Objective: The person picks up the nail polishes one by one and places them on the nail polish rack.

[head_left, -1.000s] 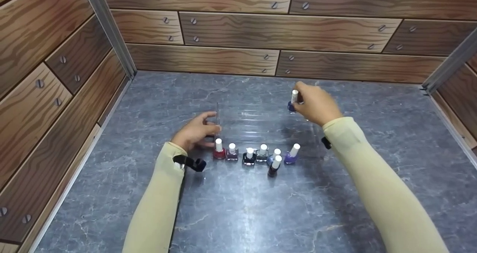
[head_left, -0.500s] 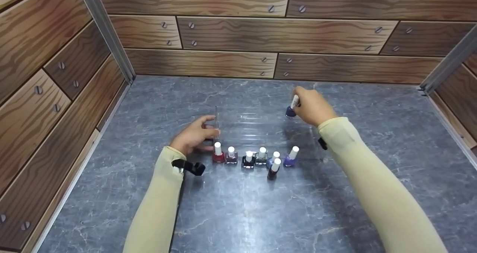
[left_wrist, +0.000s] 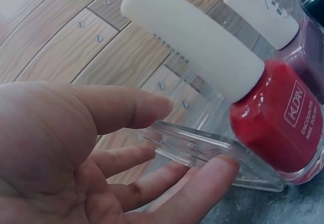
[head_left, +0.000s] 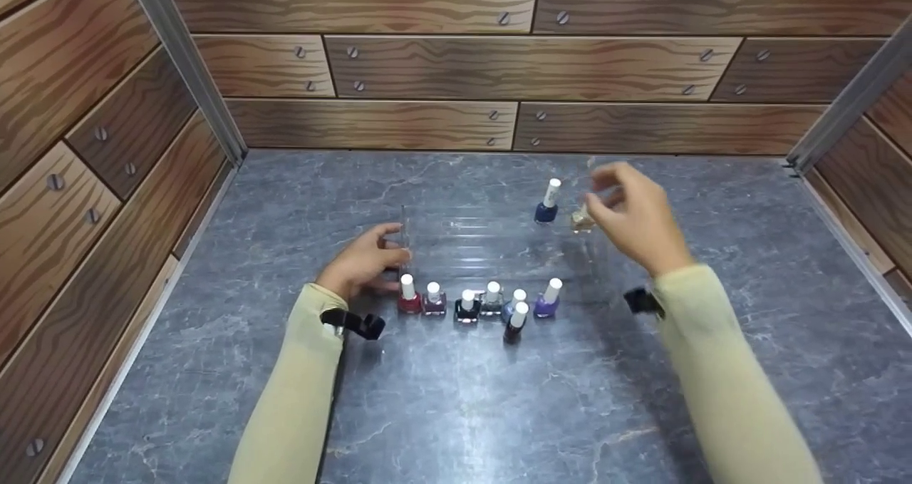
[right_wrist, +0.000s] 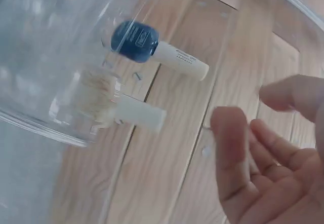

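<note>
My left hand grips the left side panel of a clear plastic tiered rack, its thumb and fingers on either side of the panel edge. Close to those fingertips is a red nail polish bottle with a white cap. Toward the back right of the rack, a navy nail polish bottle stands upright. Beside it is a gold glitter nail polish bottle, partly covered by my right hand in the head view. That hand holds nothing, its fingers loosely bent, just right of both bottles.
Along the rack's front stand several more white-capped bottles, among them a mauve one, a black one and a purple one. A dark bottle stands nearest the person. Wood-patterned walls enclose the grey marbled table.
My right hand has let go of the navy nail polish bottle, which now stands at the back of the rack, and has moved right. The left hand keeps its hold on the rack.
</note>
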{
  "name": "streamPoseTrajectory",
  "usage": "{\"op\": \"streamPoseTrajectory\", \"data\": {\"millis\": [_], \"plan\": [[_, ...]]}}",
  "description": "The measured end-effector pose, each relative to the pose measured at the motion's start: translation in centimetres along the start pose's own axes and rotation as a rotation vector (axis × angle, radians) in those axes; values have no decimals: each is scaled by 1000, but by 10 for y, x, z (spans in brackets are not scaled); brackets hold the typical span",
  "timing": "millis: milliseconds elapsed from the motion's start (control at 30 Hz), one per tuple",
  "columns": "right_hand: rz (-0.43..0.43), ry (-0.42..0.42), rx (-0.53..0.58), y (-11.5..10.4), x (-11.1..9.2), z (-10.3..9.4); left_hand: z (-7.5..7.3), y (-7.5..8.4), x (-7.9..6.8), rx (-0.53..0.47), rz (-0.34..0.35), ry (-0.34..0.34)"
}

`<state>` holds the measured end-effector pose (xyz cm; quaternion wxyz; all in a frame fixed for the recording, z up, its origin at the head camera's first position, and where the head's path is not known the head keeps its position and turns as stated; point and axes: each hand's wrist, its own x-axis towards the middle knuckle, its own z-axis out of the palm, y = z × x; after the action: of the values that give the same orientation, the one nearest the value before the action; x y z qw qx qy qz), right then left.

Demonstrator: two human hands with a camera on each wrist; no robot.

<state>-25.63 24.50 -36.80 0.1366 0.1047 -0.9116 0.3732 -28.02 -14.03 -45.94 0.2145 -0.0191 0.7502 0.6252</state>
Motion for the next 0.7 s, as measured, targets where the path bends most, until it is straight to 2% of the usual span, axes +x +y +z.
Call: {"op": "streamPoseTrajectory", "data": {"millis": [67, 133, 267, 467, 700], "plan": [[-27, 83, 23, 10, -11, 0, 0, 0, 0, 17, 24, 2], [-39, 132, 30, 19, -20, 3, 0, 1, -1, 32, 42, -1], [-55, 157, 17, 32, -29, 6, 0, 4, -6, 74, 68, 20], [-69, 116, -23, 37, -31, 3, 1, 7, -9, 129, 90, 45], [-40, -13, -64, 42, -32, 5, 3, 7, -7, 105, 28, 32]]}}
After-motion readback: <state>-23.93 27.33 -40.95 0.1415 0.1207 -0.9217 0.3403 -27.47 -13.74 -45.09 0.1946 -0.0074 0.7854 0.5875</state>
